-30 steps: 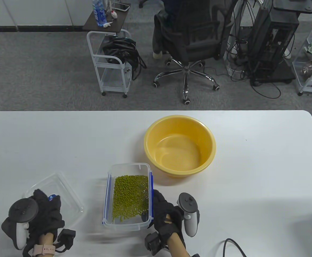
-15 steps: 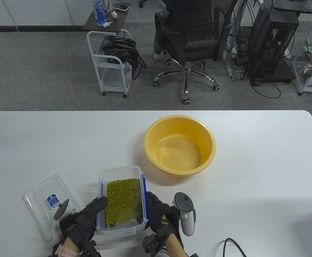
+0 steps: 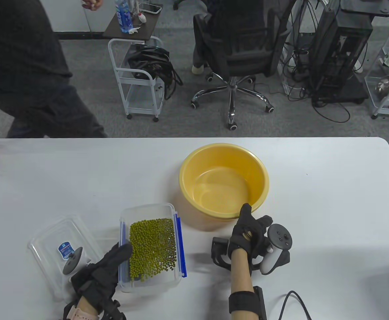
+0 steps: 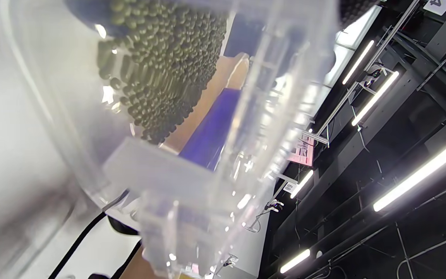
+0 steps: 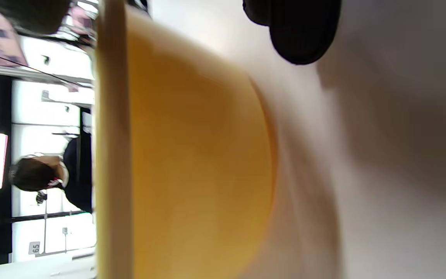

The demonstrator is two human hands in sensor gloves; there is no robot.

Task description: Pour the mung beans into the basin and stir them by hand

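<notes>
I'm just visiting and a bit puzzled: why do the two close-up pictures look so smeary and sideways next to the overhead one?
Table view: sharp, evenly lit, with soft shadows under the yellow basin.

Left wrist view: tilted; the clear container sits so close that it blurs and glares, though the mung beans stay fairly crisp.

Right wrist view: turned on its side, with the basin wall and table smeared, likely by closeness or motion.

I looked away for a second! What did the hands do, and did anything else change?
The right hand let go of the bean box and moved to the basin, fingers at its near rim. The left hand left the lid and took hold of the box, which shifted slightly left. A person walked in behind the table. The basin and lid stayed put.
</notes>
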